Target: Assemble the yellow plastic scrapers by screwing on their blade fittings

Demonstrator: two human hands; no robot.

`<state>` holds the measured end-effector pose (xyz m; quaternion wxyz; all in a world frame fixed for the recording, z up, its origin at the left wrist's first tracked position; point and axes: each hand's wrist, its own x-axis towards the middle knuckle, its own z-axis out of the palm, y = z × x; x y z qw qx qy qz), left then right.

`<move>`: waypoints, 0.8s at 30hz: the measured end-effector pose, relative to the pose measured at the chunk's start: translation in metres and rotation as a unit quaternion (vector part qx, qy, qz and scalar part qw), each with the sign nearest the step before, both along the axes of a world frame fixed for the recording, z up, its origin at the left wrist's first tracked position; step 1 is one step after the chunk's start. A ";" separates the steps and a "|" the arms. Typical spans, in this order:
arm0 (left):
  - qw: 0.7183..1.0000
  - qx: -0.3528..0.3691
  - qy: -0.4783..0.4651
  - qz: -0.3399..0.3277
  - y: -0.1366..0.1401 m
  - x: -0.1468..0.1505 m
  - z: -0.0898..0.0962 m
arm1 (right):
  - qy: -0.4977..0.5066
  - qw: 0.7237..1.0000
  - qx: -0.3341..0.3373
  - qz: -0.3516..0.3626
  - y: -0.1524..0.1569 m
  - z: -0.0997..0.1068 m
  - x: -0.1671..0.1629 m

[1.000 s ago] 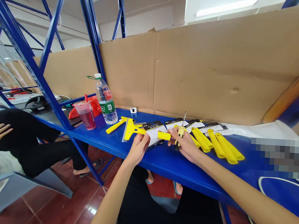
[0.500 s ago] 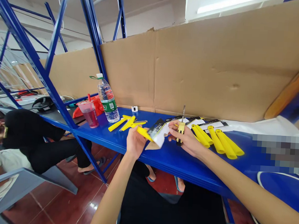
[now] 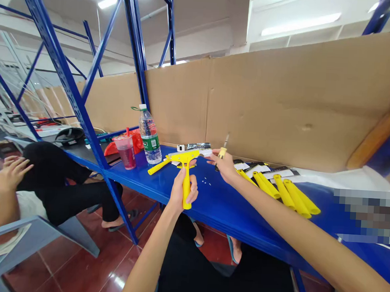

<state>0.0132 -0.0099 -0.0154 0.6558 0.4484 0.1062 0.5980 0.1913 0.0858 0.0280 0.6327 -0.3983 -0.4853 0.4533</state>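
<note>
My left hand point(image 3: 181, 190) is closed round the grip of a yellow T-shaped scraper point(image 3: 186, 180), its wide head up over the blue table. My right hand point(image 3: 226, 166) holds a screwdriver point(image 3: 222, 153) with a pale yellow handle, the shaft tilted upward. Its fingertips are by a black-and-white packet point(image 3: 200, 146) at the back of the table; whether they touch it I cannot tell. Several tiny light pieces point(image 3: 206, 181) are scattered between the hands. Another yellow handled tool point(image 3: 159, 166) sits left of the scraper, partly hidden by it.
Several yellow tubular handles point(image 3: 291, 193) and black-and-white packets point(image 3: 261, 167) lie to the right. A water bottle point(image 3: 150, 136), a red drink cup point(image 3: 126, 151) and a small white device point(image 3: 180, 148) stand at the left. Cardboard point(image 3: 267, 102) walls the back. Another person's hand point(image 3: 13, 172) is far left.
The scraper has turned upright in my left hand, its head now in view. The packet that was between my hands is now at the table's back. The screwdriver moved slightly left.
</note>
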 end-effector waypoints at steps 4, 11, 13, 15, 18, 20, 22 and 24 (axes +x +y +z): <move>0.999 0.017 0.042 0.006 0.000 0.001 -0.005 | -0.027 0.999 -0.027 0.023 0.012 0.013 -0.028; 0.997 -0.013 0.081 0.005 -0.013 0.031 -0.001 | -0.093 0.971 0.001 0.220 -0.057 0.024 0.019; 0.995 -0.023 0.093 -0.011 -0.026 0.044 -0.005 | -0.127 0.973 0.033 0.191 -0.074 0.031 0.036; 0.992 -0.022 0.116 -0.047 -0.045 0.053 -0.019 | -0.117 0.979 0.049 0.159 -0.085 0.039 0.051; 0.963 0.011 0.219 -0.156 -0.073 0.050 -0.064 | -0.084 0.988 0.060 0.118 -0.090 0.052 0.074; 0.896 0.040 0.394 -0.200 -0.081 0.035 -0.103 | -0.068 0.991 0.078 0.085 -0.090 0.058 0.088; 0.774 0.126 0.607 -0.126 -0.078 0.013 -0.141 | -0.052 0.993 0.100 0.044 -0.088 0.060 0.101; 0.637 0.149 0.752 -0.080 -0.069 -0.010 -0.175 | -0.032 0.993 0.108 0.013 -0.086 0.056 0.109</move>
